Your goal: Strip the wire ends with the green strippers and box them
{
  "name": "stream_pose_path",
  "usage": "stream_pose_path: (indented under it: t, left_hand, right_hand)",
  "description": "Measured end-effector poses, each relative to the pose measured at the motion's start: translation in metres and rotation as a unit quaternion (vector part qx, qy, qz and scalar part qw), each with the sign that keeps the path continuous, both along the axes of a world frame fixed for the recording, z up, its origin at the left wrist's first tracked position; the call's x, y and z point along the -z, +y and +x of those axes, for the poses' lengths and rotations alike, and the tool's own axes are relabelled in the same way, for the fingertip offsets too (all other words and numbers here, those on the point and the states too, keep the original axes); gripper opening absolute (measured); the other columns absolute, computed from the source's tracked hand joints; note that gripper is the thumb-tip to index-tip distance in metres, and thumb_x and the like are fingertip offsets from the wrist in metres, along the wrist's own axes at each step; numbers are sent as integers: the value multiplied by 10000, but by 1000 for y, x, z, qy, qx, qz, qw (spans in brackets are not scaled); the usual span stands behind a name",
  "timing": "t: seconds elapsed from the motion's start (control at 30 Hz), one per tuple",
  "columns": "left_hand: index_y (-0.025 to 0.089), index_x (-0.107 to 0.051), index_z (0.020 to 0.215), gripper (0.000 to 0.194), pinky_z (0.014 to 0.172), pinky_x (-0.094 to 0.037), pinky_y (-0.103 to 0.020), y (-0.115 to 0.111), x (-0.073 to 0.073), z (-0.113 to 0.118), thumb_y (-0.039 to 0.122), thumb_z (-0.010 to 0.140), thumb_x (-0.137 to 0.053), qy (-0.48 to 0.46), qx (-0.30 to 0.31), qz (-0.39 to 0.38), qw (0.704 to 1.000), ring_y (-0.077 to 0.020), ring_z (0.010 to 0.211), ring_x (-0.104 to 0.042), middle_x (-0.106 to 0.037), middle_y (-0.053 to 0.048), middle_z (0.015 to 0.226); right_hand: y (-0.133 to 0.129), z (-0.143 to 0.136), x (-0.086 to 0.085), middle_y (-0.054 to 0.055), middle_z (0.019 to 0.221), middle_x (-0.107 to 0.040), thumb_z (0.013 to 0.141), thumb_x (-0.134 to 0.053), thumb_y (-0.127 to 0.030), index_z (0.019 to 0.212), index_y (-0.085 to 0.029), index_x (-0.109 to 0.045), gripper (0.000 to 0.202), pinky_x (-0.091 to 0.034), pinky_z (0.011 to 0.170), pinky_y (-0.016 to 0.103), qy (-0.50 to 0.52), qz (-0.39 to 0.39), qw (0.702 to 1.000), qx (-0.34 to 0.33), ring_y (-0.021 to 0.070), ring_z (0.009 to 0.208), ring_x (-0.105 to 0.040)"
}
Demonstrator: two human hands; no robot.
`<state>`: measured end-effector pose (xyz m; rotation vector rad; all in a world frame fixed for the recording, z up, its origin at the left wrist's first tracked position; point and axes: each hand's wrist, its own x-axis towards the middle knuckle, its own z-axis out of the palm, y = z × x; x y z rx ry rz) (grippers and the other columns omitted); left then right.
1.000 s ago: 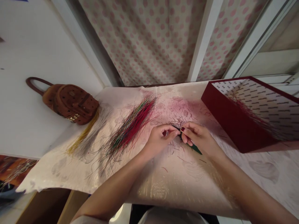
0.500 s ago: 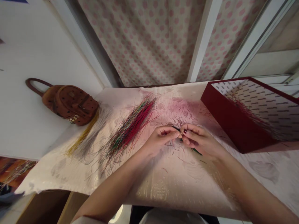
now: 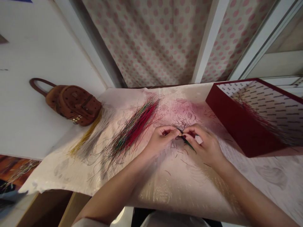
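Over the scattered clippings, my left hand (image 3: 161,140) and my right hand (image 3: 204,143) meet, both closed in a pinch. Between their fingertips is a thin dark green piece (image 3: 188,145), long and narrow, its pointed end slanting down beneath my right hand. Its exact kind I cannot make out, as the fingers cover its middle. Short dark clippings (image 3: 186,120) lie on the cloth just beyond and around the hands. To the left of my left hand lies a bundle of red, green and dark wire strands (image 3: 138,126).
A brown backpack (image 3: 77,104) leans at the left, with yellow strands (image 3: 86,135) and silver strands (image 3: 98,132) beside it. At the right, an open dark red box (image 3: 239,126) holds more thin strands. A pale cloth (image 3: 113,186) covers the table.
My right hand's fingers have shifted and opened out somewhat, so more of the green piece shows between the hands. My left hand keeps its pinch. The view has shifted slightly.
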<state>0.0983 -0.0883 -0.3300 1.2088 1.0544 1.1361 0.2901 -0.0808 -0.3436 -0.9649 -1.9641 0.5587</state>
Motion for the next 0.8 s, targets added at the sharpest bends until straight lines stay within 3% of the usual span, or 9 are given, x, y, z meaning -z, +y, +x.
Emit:
stream_pose_path:
  t: [0.13,0.27,0.33,0.43,0.5,0.57,0.67,0.73,0.8]
  left_hand:
    - [159,-758,803,214,722,-458,-267,0,1,-2,367,848,-741,28,23,40,999,-140,748,-606,-720,-38,808]
    - [149,-763,851,234,735,-456,-283,0,2,-5,372,889,-707,87,61,70,992,-154,766,-618,-736,-54,842]
    - [145,-759,859,247,727,-451,-286,0,3,-5,385,888,-710,93,76,71,990,-154,761,-612,-732,-56,838]
    - [148,-756,853,277,727,-450,-286,0,5,-5,423,864,-740,46,102,56,992,-149,765,-602,-728,-60,848]
    - [157,-755,835,290,656,-418,-269,1,7,-5,446,844,-760,7,111,20,994,-127,696,-554,-703,-47,795]
    - [167,-757,821,288,558,-329,-251,2,8,-6,454,820,-779,-26,107,-27,994,-95,597,-455,-634,-13,706]
    - [171,-756,816,276,509,-210,-244,4,10,-7,438,776,-815,-81,96,-77,989,-70,557,-352,-522,20,659]
    - [161,-743,802,290,504,-184,-244,5,10,-8,435,756,-828,-112,100,-98,984,-66,558,-312,-458,31,646]
    - [152,-726,789,306,503,-187,-247,5,9,-9,438,753,-827,-132,108,-118,978,-67,556,-276,-401,40,637]
  right_hand:
    - [0,-1,-5,36,892,-674,988,-557,-226,938,-238,-630,89,-449,716,321,9,-29,1000,-2,191,799,-609]
    - [2,0,-9,10,759,-599,975,-595,-331,856,-224,-631,164,-391,637,311,89,-188,978,-34,168,697,-534]
    - [4,0,-7,-17,691,-510,962,-616,-382,813,-216,-612,223,-331,576,296,164,-297,937,-90,138,614,-443]
    - [5,0,-4,-33,687,-448,932,-659,-391,779,-211,-568,252,-266,540,282,259,-430,849,-168,111,575,-353]
    - [4,-2,-3,-36,686,-440,941,-646,-390,766,-212,-543,271,-269,538,278,267,-451,832,-183,105,563,-334]
    - [1,-5,-2,-23,712,-486,972,-599,-385,813,-219,-556,234,-326,554,283,233,-390,879,-144,116,574,-391]
    - [-1,-6,-1,39,915,-625,982,-567,-292,1034,-239,-606,84,-464,699,327,124,-160,979,-25,184,782,-583]
    - [-2,-5,-1,68,1045,-649,980,-543,-213,1158,-253,-601,192,-497,800,362,39,-10,999,10,218,916,-624]
    - [-2,-3,-1,77,1072,-648,996,-515,-187,1218,-270,-596,251,-516,795,370,-30,75,997,9,224,915,-638]
